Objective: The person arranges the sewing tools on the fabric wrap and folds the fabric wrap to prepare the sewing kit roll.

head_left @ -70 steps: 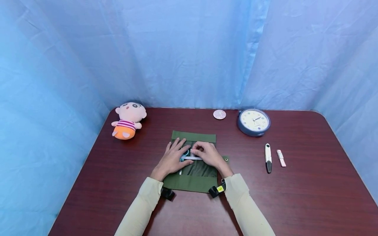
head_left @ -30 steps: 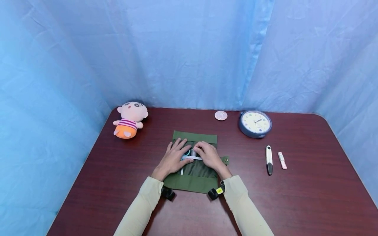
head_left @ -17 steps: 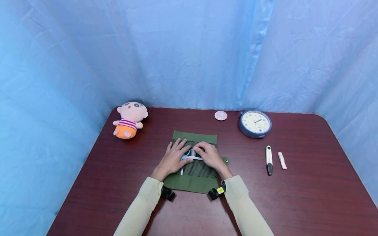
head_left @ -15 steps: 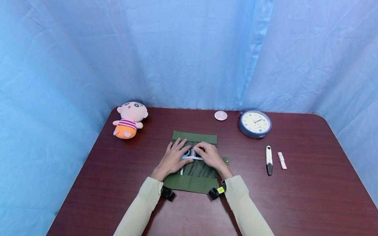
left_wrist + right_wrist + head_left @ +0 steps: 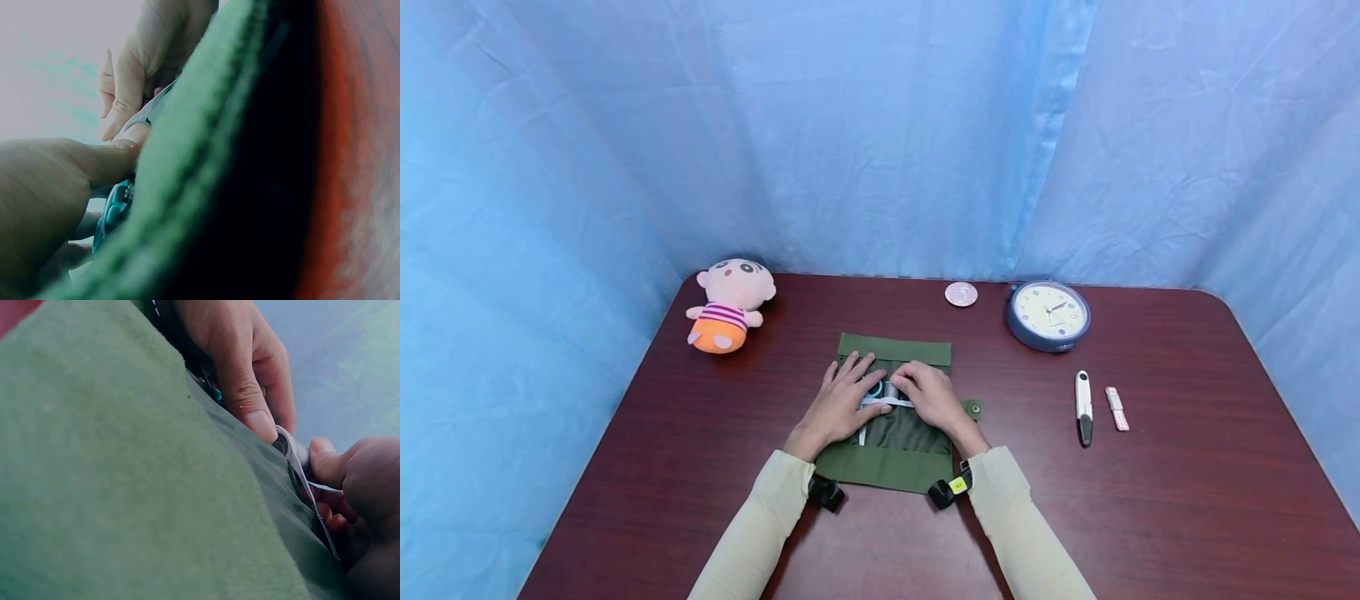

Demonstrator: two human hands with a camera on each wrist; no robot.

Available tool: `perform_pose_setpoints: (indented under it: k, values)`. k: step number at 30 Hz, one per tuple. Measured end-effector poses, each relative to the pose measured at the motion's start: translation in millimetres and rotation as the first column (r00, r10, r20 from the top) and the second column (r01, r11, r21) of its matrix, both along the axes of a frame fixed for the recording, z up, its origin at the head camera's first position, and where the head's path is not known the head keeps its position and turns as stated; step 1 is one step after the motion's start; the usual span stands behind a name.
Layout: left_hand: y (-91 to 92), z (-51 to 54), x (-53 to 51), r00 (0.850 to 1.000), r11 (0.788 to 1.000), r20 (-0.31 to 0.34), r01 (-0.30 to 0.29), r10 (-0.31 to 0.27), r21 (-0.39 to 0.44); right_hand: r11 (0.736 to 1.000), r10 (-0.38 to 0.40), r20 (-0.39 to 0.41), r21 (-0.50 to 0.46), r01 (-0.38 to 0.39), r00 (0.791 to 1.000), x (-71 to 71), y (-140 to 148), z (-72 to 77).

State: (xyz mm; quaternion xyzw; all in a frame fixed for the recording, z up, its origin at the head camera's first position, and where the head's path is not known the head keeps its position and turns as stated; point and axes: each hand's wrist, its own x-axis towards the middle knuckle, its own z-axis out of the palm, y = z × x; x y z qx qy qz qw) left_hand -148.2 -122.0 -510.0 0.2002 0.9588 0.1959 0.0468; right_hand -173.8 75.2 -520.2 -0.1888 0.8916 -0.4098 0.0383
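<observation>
A green cloth roll-up pouch [image 5: 887,468] lies unrolled before me. My left hand [image 5: 835,408] rests flat on its left part, fingers spread over teal-handled scissors [image 5: 875,388], with the thumb by a white elastic band [image 5: 904,403]. Tucked under that band is a small grey spool [image 5: 892,389], its hollow end showing in the right wrist view. My right hand [image 5: 931,397] pinches the far end of the spool between thumb and curled fingers. The left hand covers most of the scissors; in the left wrist view the pouch's edge blocks much of the work.
A plush doll [image 5: 730,306] lies at the back left of the dark red table [image 5: 1210,483]. Toward the back right are a round pink disc [image 5: 961,294] and a blue alarm clock [image 5: 1048,315]. A white-and-black cutter-like tool [image 5: 1083,408] and a folded pink-and-white strip [image 5: 1117,408] lie on the right.
More of the grey spool shows beside my right fingertips than in the oldest frame. The view has shifted slightly since then. Over the last half second both hands stay almost still.
</observation>
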Motion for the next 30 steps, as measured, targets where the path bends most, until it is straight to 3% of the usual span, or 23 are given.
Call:
perform_pose_setpoints:
  k: [9,23,30]
  values:
    - [0.7,0.5,0.2,1.000,1.000,0.004,0.001,-0.001,-0.009,1.000,-0.003,0.011,-0.028,0.004,1.000,0.4,2.7,-0.5]
    - [0.8,1.9,0.9,1.000,1.000,0.004,0.012,-0.011,-0.019,0.998,0.000,-0.027,0.062,0.002,1.000,2.5,-2.8,-0.1]
    - [-0.3,1.6,0.0,1.000,1.000,0.000,0.009,-0.009,-0.012,0.999,0.040,-0.011,0.020,-0.040,0.999,0.3,0.1,2.5]
